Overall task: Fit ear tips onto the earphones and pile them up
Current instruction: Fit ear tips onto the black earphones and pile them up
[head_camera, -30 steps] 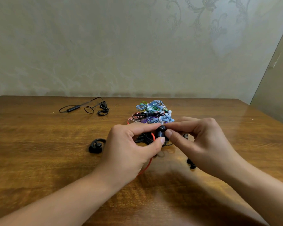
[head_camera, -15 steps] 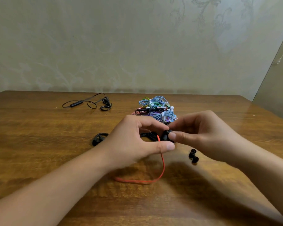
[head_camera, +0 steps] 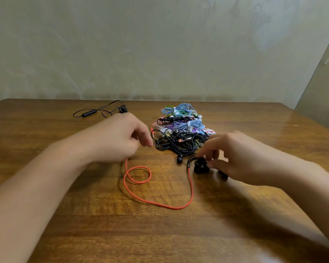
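Earphone (head_camera: 201,166) under right hand (head_camera: 235,158), cord (head_camera: 156,202) trailing left

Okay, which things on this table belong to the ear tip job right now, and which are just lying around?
In the job:
right hand on the black ear-hook earbud
its red cord
left hand
tangled heap of coloured earphones
loose black ear tips

Lying about:
black neckband earphones at the far left

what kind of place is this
Probably a room in a home, not a workshop: a plain wooden table pushed against a patterned papered wall, with only a pile of earphones on it.
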